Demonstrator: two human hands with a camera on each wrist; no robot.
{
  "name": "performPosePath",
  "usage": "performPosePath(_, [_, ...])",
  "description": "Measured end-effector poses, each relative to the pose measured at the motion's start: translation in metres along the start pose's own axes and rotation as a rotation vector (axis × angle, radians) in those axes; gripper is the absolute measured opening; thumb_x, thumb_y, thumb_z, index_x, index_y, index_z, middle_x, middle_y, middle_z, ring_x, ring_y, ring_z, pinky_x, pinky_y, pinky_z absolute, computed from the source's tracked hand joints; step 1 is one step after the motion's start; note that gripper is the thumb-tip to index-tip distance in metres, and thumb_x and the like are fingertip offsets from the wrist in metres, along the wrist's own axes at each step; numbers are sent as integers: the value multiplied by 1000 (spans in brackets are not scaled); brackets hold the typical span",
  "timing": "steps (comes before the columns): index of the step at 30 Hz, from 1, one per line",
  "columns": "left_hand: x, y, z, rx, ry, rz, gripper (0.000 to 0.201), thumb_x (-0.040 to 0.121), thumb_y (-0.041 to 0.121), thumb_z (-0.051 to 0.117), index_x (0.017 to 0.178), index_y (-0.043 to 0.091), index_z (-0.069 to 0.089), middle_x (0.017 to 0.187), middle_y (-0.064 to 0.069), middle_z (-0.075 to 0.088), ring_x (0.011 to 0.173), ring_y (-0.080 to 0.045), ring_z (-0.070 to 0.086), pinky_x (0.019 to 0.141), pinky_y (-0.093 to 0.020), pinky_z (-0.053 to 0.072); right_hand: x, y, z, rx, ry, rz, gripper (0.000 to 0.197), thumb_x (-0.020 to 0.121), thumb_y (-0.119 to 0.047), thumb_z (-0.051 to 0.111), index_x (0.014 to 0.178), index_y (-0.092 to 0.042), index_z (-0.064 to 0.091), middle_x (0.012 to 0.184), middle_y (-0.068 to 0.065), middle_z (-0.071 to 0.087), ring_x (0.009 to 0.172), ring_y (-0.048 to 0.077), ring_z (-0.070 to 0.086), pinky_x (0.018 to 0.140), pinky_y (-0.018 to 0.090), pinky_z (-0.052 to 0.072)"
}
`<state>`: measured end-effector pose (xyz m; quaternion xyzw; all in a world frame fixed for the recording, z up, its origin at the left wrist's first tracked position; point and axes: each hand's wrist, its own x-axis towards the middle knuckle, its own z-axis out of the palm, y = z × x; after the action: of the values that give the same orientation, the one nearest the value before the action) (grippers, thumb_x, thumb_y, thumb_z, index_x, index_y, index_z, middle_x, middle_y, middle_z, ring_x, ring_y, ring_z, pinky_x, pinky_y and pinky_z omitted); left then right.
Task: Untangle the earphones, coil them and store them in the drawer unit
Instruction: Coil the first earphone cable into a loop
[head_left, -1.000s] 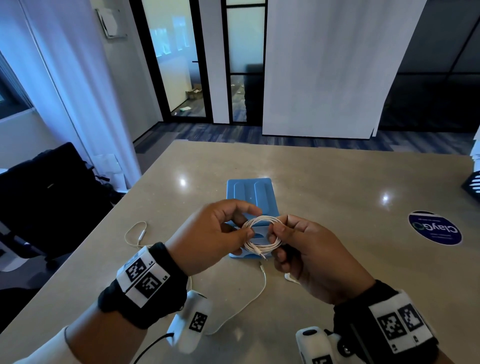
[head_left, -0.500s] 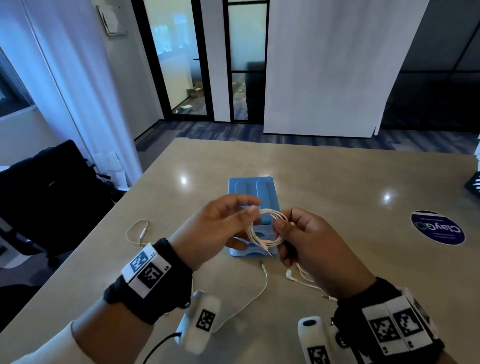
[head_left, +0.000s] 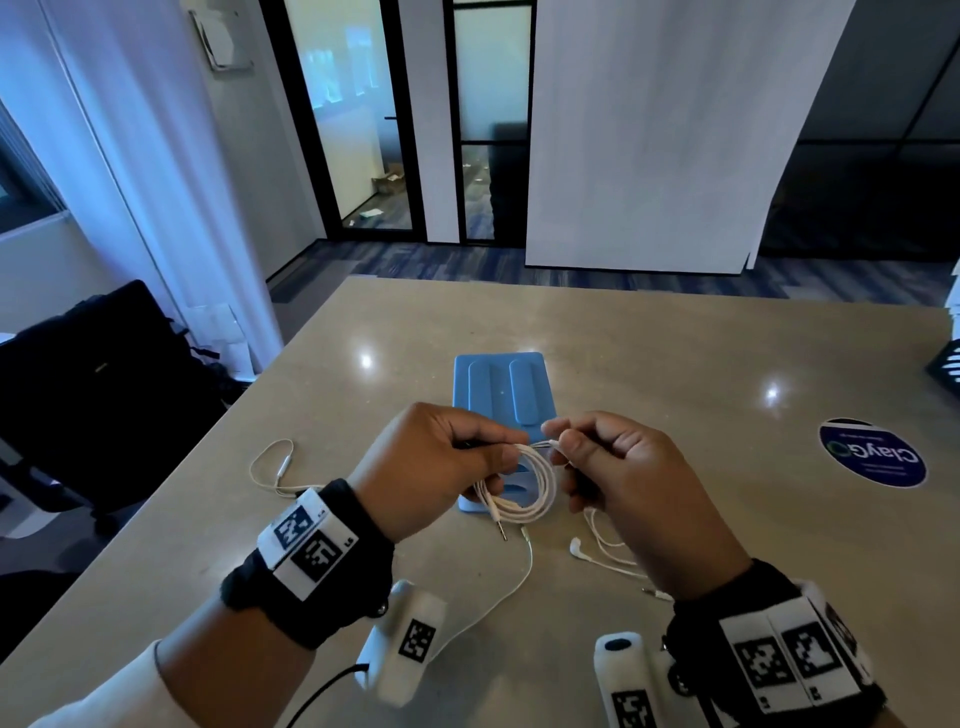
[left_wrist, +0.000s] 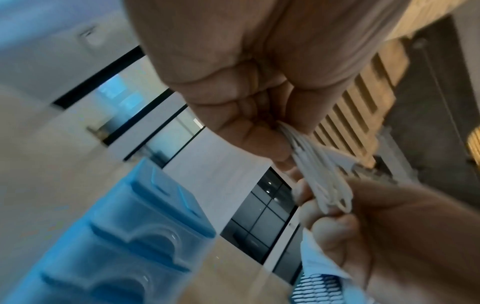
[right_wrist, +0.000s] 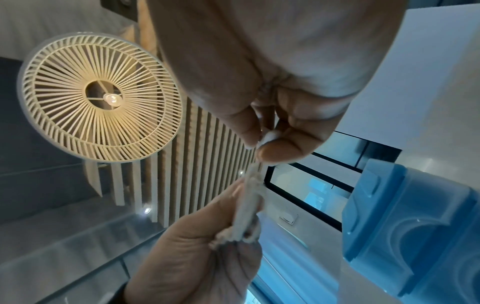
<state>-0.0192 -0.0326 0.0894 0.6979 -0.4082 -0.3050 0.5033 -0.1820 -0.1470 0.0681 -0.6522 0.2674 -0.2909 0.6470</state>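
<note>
My left hand (head_left: 457, 457) grips a coil of white earphone cable (head_left: 524, 488) above the table, in front of the blue drawer unit (head_left: 501, 384). The coil's metal plug (head_left: 501, 530) hangs from its lower edge. My right hand (head_left: 582, 452) pinches a strand of the same cable at the top of the coil. In the left wrist view the bundled loops (left_wrist: 322, 174) run from my left fingers to the right hand. In the right wrist view the thumb and finger pinch the cable (right_wrist: 267, 137). An earbud (head_left: 575, 548) and loose cable lie on the table under the right hand.
A second white earphone cable (head_left: 275, 467) loops on the table at the left, and one strand (head_left: 514, 582) trails toward my left wrist. A round dark-blue sticker (head_left: 872, 460) sits on the table at right. A black chair (head_left: 104, 384) stands off the table's left edge.
My right hand has moved from the coil's right side up to its top, pinching a strand there. The left hand's fingers have curled tighter round the coil's left side.
</note>
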Motion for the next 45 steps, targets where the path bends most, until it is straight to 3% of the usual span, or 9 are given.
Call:
performPosePath(4, [-1,-2,4,260,72,89,15,86,19,73,96,29,79,70,8,76,62,-5,71,63,-17,56,-7,-1,8,-229,86,-230,12,94,-12,69,90,-22,74,71,-7,72,62,7,66,60,21,53])
performPosePath(9, [4,1,6,81,149,30,12,85,15,75,91,25,80,72,0,77,68,-18,74,69,-31,61,-19,4,23,-478,79,-433,17,87,-20,74,92,-35,77,80,-14,71,84,2,65,69,6,43])
performPosePath(14, [2,4,5,-182,109,-60,9,86,6,72,91,10,78,77,-17,75,67,-22,71,67,-33,59,-15,9,22,-539,70,-449,19,88,-27,66,98,-35,80,88,-16,73,91,-1,63,74,6,42])
performPosePath(19, [-1,4,6,-260,58,-43,12,87,3,69,96,6,77,70,-8,72,62,-15,68,60,-23,55,-14,11,22,-338,134,-325,15,85,-17,80,85,-25,67,76,-7,73,71,9,70,64,23,55])
performPosePath(27, [-1,4,4,-275,60,-4,14,88,5,68,94,13,79,76,-14,72,69,-22,69,68,-32,57,-14,7,18,-314,96,-323,12,86,-11,78,87,-23,82,91,-4,67,84,4,68,67,8,48])
performPosePath(34, [-3,5,9,-305,-8,-22,13,87,2,68,96,7,77,74,-12,73,66,-19,70,68,-31,59,-5,9,11,-178,60,-202,29,81,-16,84,99,-22,62,76,-1,59,62,9,54,60,23,50])
performPosePath(38, [-2,4,7,-294,-29,-19,15,87,0,67,97,5,77,72,-12,72,61,-16,68,63,-27,57,1,13,9,-463,-16,-170,34,89,-39,75,121,-36,64,103,-11,57,71,4,57,68,22,48])
performPosePath(41, [-1,2,4,-226,-88,-16,16,87,1,68,98,8,78,75,-11,73,63,-15,67,65,-28,57,3,10,8,-354,-240,-150,15,97,-23,66,110,-25,74,103,0,75,90,16,72,83,39,59])
performPosePath(45, [-1,-1,4,-200,-137,-26,17,88,1,68,100,9,78,77,-13,73,64,-14,66,63,-27,57,2,10,7,-241,-252,-77,6,95,-15,71,99,-11,68,88,14,76,75,21,70,74,48,58])
